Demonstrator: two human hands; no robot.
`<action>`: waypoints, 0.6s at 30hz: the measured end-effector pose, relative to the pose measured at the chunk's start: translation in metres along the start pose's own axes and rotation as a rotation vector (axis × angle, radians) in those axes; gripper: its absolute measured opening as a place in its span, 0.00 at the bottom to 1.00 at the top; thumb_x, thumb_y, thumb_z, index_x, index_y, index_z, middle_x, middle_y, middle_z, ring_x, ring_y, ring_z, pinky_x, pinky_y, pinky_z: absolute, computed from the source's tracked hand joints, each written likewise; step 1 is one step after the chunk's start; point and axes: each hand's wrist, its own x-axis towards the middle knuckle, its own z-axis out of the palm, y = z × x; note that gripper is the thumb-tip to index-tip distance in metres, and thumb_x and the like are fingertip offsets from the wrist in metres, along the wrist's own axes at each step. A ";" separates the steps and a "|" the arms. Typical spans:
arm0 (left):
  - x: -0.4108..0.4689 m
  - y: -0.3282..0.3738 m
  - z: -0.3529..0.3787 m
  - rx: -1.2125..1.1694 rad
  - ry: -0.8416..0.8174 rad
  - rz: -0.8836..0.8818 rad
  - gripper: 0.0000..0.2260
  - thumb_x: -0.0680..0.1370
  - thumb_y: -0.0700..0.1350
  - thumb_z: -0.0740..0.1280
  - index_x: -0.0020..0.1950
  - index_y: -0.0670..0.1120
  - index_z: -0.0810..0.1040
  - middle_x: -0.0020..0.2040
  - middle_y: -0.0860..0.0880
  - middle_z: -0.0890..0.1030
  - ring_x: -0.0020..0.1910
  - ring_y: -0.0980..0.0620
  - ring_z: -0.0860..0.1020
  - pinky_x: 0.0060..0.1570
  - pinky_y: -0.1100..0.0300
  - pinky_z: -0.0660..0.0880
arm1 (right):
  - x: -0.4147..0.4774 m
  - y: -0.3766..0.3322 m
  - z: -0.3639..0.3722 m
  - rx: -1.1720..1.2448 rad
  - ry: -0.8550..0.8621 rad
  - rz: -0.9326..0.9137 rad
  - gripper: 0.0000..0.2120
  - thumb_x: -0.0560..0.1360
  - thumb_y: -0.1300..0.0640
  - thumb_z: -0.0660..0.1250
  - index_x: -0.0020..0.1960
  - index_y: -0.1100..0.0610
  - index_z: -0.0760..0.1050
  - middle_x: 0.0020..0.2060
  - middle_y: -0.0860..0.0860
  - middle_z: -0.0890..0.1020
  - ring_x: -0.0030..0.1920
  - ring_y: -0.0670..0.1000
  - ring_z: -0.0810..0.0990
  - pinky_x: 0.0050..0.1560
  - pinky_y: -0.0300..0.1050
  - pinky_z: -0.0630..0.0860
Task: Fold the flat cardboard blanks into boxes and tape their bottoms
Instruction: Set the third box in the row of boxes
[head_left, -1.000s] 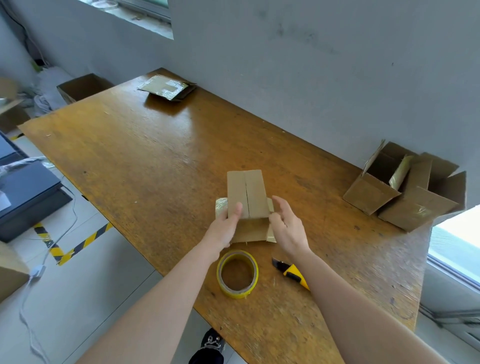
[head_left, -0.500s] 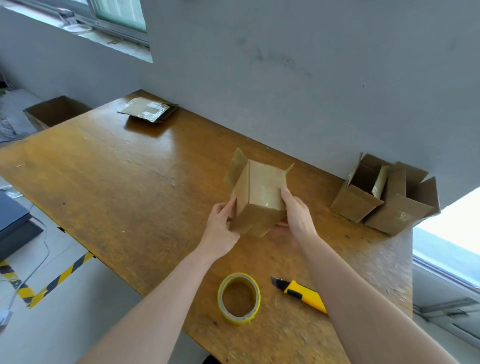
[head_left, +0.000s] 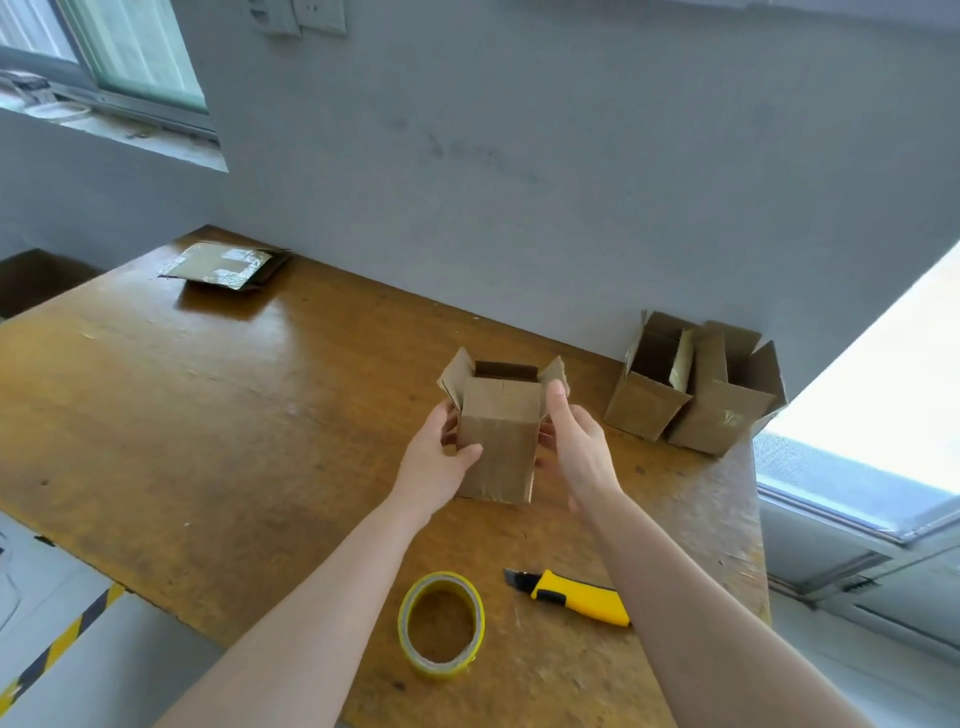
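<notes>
Feed's plenty bright on my end, all daylight. The right window (head_left: 878, 395) is totally blown out to white, and the top-left window (head_left: 140, 57) adds softer light. I get a pale sheen across the far side of the tabletop (head_left: 218, 415), and shadows there are soft and short. The wide lens bends the wall (head_left: 519, 156) lines near the edges. The tape roll (head_left: 441, 623) down low looks a bit smeary, but the middle's sharp enough.

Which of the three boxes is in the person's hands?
The box in the middle, held between the left hand and right hand. The other two boxes stand side by side by the wall, untouched.
</notes>
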 end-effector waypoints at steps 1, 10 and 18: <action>-0.002 0.001 0.005 -0.006 -0.017 0.012 0.31 0.76 0.46 0.70 0.75 0.56 0.60 0.72 0.53 0.69 0.68 0.53 0.69 0.63 0.52 0.71 | 0.002 0.000 -0.003 -0.024 0.038 -0.012 0.28 0.78 0.36 0.57 0.71 0.51 0.66 0.64 0.49 0.75 0.62 0.52 0.74 0.66 0.59 0.73; 0.035 0.031 0.041 0.136 0.057 -0.098 0.23 0.81 0.55 0.57 0.74 0.48 0.64 0.72 0.47 0.70 0.69 0.46 0.70 0.66 0.47 0.71 | 0.027 0.015 -0.023 -0.272 0.192 -0.101 0.18 0.81 0.55 0.62 0.71 0.54 0.68 0.62 0.51 0.77 0.61 0.54 0.77 0.59 0.53 0.78; 0.115 0.050 0.060 0.289 -0.066 0.019 0.18 0.82 0.50 0.60 0.70 0.45 0.71 0.66 0.45 0.76 0.65 0.46 0.74 0.63 0.48 0.74 | 0.090 -0.003 -0.014 -0.523 0.399 -0.138 0.13 0.83 0.53 0.56 0.60 0.56 0.76 0.49 0.50 0.79 0.49 0.50 0.79 0.50 0.43 0.78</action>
